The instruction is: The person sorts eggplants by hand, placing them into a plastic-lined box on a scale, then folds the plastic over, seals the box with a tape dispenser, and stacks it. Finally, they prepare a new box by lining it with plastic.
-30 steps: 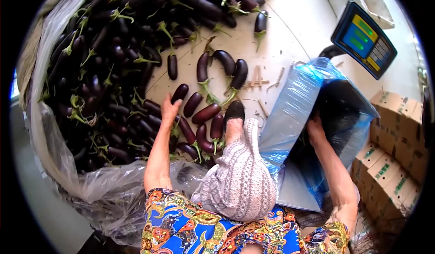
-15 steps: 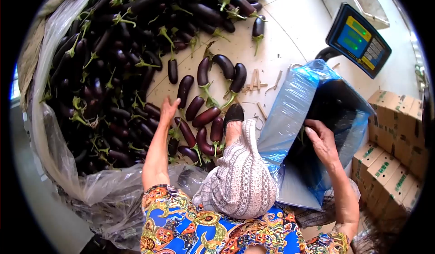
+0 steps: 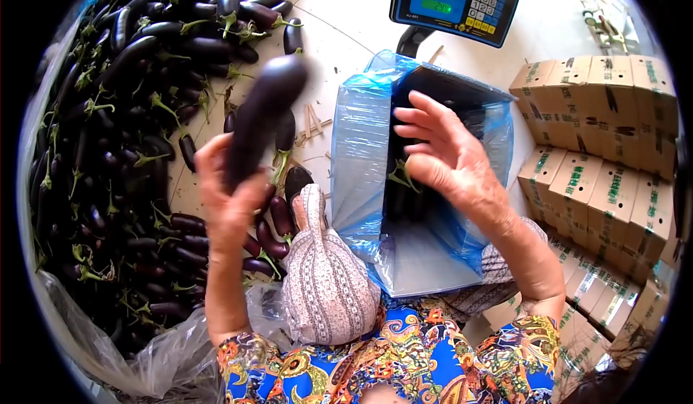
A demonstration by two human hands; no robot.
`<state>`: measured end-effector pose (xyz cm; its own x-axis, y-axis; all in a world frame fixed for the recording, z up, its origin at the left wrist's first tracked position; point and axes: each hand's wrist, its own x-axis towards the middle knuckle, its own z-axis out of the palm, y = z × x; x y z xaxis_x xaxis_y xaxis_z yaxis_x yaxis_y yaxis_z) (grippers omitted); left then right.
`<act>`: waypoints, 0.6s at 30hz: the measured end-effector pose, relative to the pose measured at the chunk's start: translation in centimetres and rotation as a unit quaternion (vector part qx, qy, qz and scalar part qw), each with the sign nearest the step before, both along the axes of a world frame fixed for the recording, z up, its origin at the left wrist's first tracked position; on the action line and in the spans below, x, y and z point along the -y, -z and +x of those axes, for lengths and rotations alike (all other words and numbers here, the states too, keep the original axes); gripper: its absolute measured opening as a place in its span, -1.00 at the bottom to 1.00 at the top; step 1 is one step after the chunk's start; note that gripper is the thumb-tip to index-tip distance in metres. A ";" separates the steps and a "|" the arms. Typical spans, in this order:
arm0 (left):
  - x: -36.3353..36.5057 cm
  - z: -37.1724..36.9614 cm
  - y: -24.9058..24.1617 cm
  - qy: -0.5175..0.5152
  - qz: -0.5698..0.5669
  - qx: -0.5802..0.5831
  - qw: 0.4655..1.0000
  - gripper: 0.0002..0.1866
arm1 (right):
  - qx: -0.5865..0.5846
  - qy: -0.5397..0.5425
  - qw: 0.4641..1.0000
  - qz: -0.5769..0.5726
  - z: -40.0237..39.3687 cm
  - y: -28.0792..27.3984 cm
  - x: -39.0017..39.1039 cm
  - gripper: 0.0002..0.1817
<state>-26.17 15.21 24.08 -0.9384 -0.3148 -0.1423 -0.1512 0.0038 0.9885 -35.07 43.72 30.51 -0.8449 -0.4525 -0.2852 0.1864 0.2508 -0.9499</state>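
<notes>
My left hand (image 3: 234, 195) is wrapped round the lower end of a dark purple eggplant (image 3: 267, 115), which it holds up in the air, its top end blurred. Over the blue plastic-lined box (image 3: 361, 151) hovers my right hand (image 3: 451, 159), fingers apart and nothing in them. Inside that box lie dark eggplants with green stems (image 3: 401, 176), partly hidden by my hand and in shadow. Several loose eggplants (image 3: 281, 216) rest on the floor by my foot. A big heap of eggplants (image 3: 144, 144) fills the left side.
A scale display (image 3: 455, 3) with lit green digits stands beyond the box. Stacked cardboard boxes (image 3: 592, 108) rise on the right. Clear plastic sheeting (image 3: 180, 353) edges the heap. Small wooden bits (image 3: 312, 124) lie on the floor tiles.
My left hand has lifted an eggplant off the floor. My right hand has come up out of the box and spread its fingers. The view has turned toward the right.
</notes>
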 end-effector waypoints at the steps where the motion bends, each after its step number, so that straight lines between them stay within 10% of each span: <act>1: -2.5 -1.1 -2.0 0.086 -0.048 -0.031 0.995 -0.28 | -0.001 0.026 0.999 -0.048 0.7 -0.5 1.0 -0.15; 2: -4.6 -2.3 -1.7 0.155 -0.193 -0.157 0.956 -0.21 | 0.009 0.073 0.993 -0.094 1.2 -0.8 1.8 -0.20; 7: -6.4 -5.6 -2.4 0.467 -0.054 -0.269 0.841 -0.46 | 0.111 0.164 0.979 0.039 1.0 -3.2 -2.6 -0.43; 11: -2.1 -3.5 2.8 0.178 0.093 0.018 0.979 -0.68 | 0.143 0.116 0.966 0.184 1.4 1.7 -5.8 -0.31; 16: 4.9 2.1 14.4 0.037 0.007 0.146 0.989 -0.68 | 0.107 0.205 0.962 0.144 -2.0 15.6 -7.5 -0.22; 18: 8.7 5.8 20.0 -0.009 -0.028 0.202 0.979 -0.67 | 0.003 0.081 0.924 0.375 -2.4 23.2 -10.1 -0.20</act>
<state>-20.41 6.53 4.13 -0.8036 -0.3480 -0.4829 -0.5301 0.0495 0.8465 -37.45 53.84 7.26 -0.8813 0.0056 -0.4725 0.2836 0.8061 -0.5195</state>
